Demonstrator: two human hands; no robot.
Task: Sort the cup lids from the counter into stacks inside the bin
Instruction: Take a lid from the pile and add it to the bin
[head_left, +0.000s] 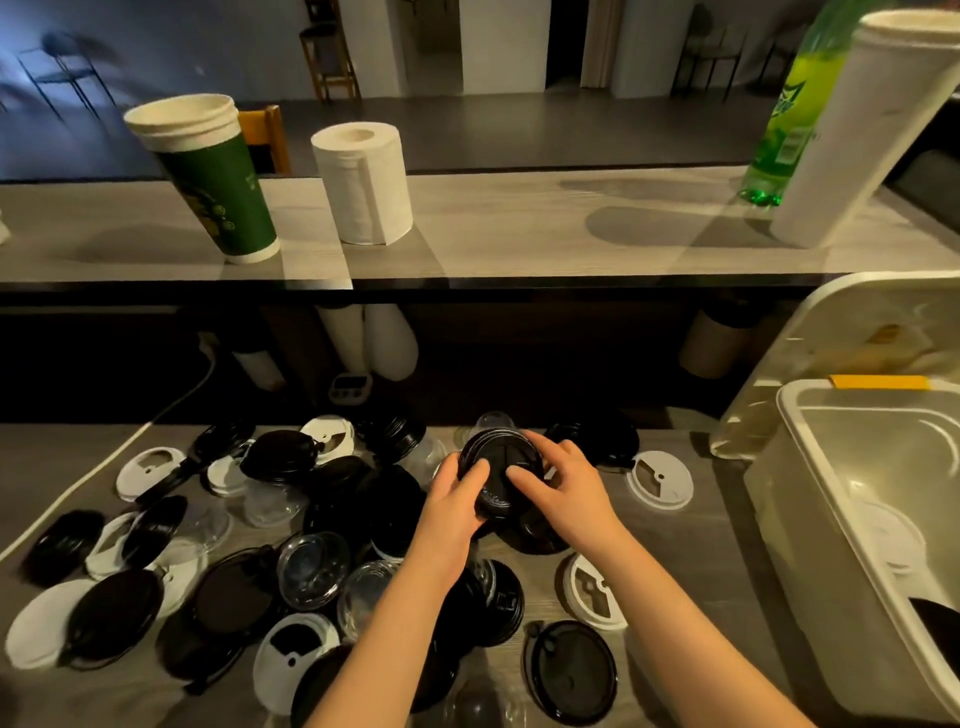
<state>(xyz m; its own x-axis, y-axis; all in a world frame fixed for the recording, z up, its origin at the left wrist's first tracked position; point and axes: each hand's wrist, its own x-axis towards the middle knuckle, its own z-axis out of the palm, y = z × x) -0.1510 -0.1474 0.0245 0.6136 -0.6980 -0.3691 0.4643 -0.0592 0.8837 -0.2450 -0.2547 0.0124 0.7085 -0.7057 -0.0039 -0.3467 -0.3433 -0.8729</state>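
Loose lids (119, 613) litter the counter (711, 540). The left hand (457, 499) and right hand (569, 486) both clasp a stack of black lids (501, 447) just above it. Square the rims, then carry it level to the bin (789, 519) at right.

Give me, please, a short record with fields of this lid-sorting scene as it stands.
left hand: grips the black stack at its left edge
right hand: grips its right edge, fingers on top
black stack: held between both hands, over the pile
counter: strewn with loose lids, black, white and clear
bin: at right, open; white lid and black lid inside
shelf: green cups, paper roll, bottle, white cups
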